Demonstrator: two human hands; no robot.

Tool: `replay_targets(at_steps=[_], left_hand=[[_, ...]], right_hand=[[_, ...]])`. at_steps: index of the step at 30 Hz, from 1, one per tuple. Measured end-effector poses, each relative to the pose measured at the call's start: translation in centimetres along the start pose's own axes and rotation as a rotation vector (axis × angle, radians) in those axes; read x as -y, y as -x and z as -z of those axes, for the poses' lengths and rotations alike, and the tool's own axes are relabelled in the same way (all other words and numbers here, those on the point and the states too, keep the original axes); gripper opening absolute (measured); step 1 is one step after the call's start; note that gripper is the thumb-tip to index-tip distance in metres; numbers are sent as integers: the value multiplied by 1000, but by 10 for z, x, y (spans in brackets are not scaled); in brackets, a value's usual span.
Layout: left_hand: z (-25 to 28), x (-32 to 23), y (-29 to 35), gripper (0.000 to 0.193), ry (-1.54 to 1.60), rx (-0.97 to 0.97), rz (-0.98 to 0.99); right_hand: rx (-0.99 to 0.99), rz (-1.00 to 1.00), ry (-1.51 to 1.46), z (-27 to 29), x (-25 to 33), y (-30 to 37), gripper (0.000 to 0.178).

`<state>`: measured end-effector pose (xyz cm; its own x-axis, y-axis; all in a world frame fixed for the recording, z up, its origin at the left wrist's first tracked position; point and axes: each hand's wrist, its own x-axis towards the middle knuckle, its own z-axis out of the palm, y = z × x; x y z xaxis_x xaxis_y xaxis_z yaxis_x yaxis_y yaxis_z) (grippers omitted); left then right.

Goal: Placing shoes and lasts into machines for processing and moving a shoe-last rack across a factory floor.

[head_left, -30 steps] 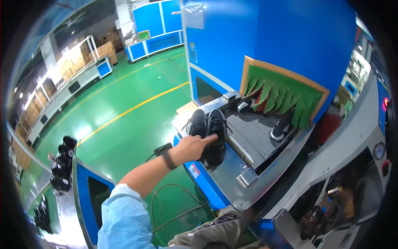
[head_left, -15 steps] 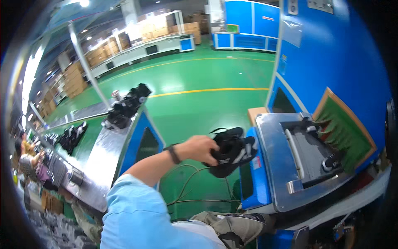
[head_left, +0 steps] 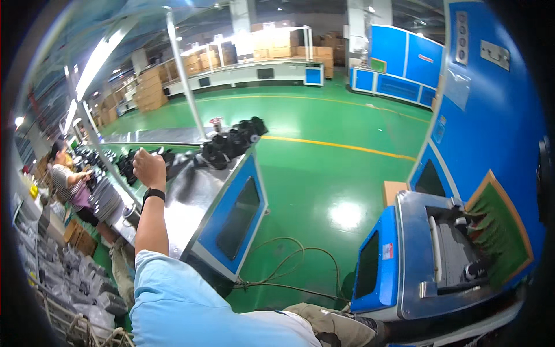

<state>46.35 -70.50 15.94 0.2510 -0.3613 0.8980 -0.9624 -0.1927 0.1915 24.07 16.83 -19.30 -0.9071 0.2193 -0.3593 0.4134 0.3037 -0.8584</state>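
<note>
My left hand (head_left: pixel 149 169), with a dark band on its wrist, is raised at the left over the far part of the metal table (head_left: pixel 196 208). Its fingers are curled closed, and whatever they may hold is hidden. Just right of the hand, a dark blurred shape (head_left: pixel 185 180) shows over the tabletop; its kind is too smeared to tell. Behind the hand lies a heap of black shoes (head_left: pixel 127 166). Several more black shoes (head_left: pixel 231 143) stand in a row along the table's far right edge. My right hand is out of view.
A blue machine (head_left: pixel 376 266) stands at the right; its metal-framed bay holds black-and-white shoes (head_left: pixel 475 269) beside a green flap (head_left: pixel 506 231). Hoses (head_left: pixel 300 254) lie on the green floor. At far left, a person (head_left: pixel 69 179) works beside a line; wrapped goods (head_left: pixel 75 277) fill a rack.
My left hand has swung from beside the machine to over the table at left. The black shoe it gripped no longer shows clearly in it. The view has turned left.
</note>
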Motion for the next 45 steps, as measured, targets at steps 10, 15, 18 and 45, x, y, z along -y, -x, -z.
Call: replay_targets(at_steps=[10, 15, 18, 45], left_hand=[[173, -437, 255, 43, 1221, 689, -1292], [421, -573, 442, 61, 1628, 838, -1955], [533, -646, 551, 69, 1674, 1149, -1849], [452, -395, 386, 85, 1792, 2557, -868]], right_hand=[[-584, 146, 407, -49, -26, 4, 31], [-680, -72, 256, -37, -15, 31, 35], [-698, -166, 268, -44, -44, 44, 36], [-38, 211, -641, -96, 109, 19, 77]])
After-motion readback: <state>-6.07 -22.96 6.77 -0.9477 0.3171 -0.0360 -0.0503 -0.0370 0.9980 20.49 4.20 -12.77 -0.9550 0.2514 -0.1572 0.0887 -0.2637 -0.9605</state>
